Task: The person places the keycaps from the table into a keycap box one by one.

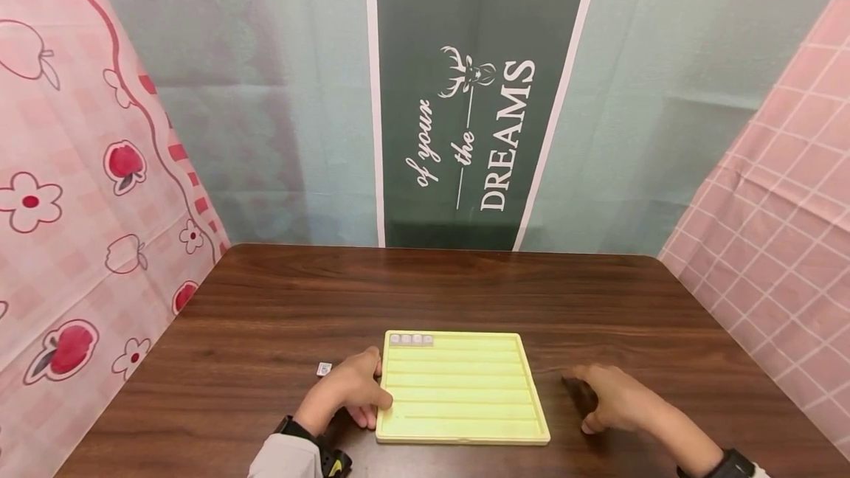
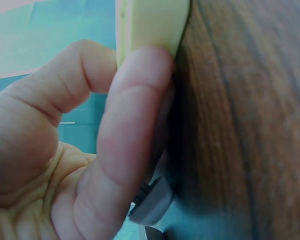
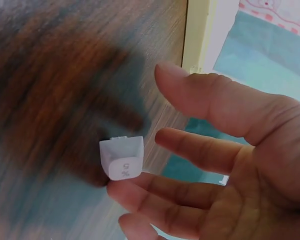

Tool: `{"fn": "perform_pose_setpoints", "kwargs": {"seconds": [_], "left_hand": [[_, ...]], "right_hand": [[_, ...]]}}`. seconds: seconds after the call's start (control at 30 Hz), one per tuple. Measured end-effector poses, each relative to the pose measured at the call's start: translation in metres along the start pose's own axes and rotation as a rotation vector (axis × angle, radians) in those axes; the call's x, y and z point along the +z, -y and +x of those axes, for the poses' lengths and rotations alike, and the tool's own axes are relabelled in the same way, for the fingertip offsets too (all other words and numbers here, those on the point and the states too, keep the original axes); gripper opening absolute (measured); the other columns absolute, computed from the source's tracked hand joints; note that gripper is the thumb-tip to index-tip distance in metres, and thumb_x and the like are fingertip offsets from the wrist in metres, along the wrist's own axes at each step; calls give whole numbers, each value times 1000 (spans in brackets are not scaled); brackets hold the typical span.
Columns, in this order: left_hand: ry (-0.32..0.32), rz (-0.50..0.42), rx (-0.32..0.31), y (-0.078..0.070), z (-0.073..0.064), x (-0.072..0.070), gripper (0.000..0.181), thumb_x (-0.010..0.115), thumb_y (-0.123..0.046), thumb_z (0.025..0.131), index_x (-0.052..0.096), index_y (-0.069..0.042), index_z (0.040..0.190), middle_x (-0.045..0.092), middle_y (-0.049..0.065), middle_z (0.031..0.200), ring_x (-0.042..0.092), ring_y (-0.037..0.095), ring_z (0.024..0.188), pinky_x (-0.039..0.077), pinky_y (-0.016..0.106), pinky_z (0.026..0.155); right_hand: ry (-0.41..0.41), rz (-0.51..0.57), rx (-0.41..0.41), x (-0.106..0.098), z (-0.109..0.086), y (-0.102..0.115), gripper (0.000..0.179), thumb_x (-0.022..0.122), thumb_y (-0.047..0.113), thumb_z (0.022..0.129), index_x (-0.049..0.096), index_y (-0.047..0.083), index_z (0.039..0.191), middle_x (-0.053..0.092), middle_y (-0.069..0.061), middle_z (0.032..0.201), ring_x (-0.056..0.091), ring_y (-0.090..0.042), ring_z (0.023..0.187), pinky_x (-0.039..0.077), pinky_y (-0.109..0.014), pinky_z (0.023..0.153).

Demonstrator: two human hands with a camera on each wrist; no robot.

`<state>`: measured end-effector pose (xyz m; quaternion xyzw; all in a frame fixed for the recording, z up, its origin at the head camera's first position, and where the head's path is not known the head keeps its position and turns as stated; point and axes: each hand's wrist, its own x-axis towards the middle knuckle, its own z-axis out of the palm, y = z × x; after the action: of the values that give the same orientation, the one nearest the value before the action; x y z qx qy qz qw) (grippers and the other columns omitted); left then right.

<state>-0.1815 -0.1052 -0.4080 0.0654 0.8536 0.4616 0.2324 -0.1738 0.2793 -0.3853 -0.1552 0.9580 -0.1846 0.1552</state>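
Observation:
My left hand [image 1: 355, 388] grips the left edge of a pale yellow slotted tray [image 1: 465, 440], thumb over the rim and fingers along the side. Several greyish keycaps [image 1: 412, 340] stand in a row at the left end of the tray's far slot. Just left of that hand lies a single white keycap [image 1: 324, 369]. To the right of the tray, my right hand [image 1: 614, 398] is low over the table with fingers apart. In the right wrist view, a white keycap [image 3: 124, 162] marked 5 and % is by its fingertips; the head view hides it.
The dark wood table [image 1: 438, 286] carries the tray near its front edge. A green and teal cloth [image 1: 305, 94] hangs behind it, with pink patterned cloths at both sides.

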Motion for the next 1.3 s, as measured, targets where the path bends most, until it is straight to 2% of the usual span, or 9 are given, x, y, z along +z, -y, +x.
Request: {"fn": "perform_pose_setpoints", "kwargs": {"seconds": [0.1,0.23,0.37,0.5,0.67,0.87,1.13,1.2,1.3], "left_hand": [[-1,-14,7,-1,-1,0,36,64,5,62,39,0,87,55,12,48,54,16,37,50,26,34],[-5,-16,13,-1,-2,0,36,64,6,63,39,0,87,55,12,48,54,17,37,50,26,34],[-5,-14,15,-1,-2,0,36,65,5,63,39,-1,87,55,12,48,54,17,37,51,27,34],[-7,-12,14,-1,-2,0,36,65,5,63,39,0,88,55,12,48,54,17,37,51,27,34],[-8,-11,11,-1,-2,0,36,65,5,63,39,0,88,55,12,48,55,17,37,51,28,35],[-6,-7,8,-1,-2,0,36,65,5,63,39,-1,88,55,12,48,55,17,38,51,28,35],[-1,-6,5,0,-1,0,36,65,4,64,39,-1,88,54,12,48,54,17,37,51,27,35],[1,-7,4,0,-1,0,36,65,5,64,39,-1,88,54,12,48,54,17,37,51,27,35],[-2,-2,1,0,0,0,36,65,5,63,39,-1,88,54,11,47,54,17,37,51,26,34]], "right_hand": [[-27,-29,4,2,-3,0,59,83,5,47,60,2,101,61,-12,91,55,-28,81,52,-48,64],[-48,-61,29,6,-6,-2,44,77,-4,45,58,7,83,54,-4,74,46,-20,64,46,-39,52],[-59,-70,22,9,-8,-4,39,64,-13,44,52,9,74,49,-4,70,41,-20,60,40,-32,47],[-78,-109,20,10,-11,-5,34,58,-13,46,47,10,68,43,-3,66,38,-19,59,35,-29,46],[-83,-108,54,12,-14,-7,29,56,-12,52,46,10,67,43,-3,67,39,-18,57,36,-28,46],[-89,-61,13,15,-14,-7,28,54,-14,54,46,10,66,41,-2,63,38,-14,52,31,-22,43],[-90,-54,81,15,-11,-5,30,56,-16,54,47,9,66,42,-3,63,39,-16,53,31,-23,43],[-101,-61,71,14,-12,-5,30,56,-15,54,47,10,66,43,-1,62,39,-15,52,32,-23,42],[-144,-90,2,12,-12,-6,30,56,-13,54,47,13,67,43,2,61,38,-12,51,33,-24,42]]}}
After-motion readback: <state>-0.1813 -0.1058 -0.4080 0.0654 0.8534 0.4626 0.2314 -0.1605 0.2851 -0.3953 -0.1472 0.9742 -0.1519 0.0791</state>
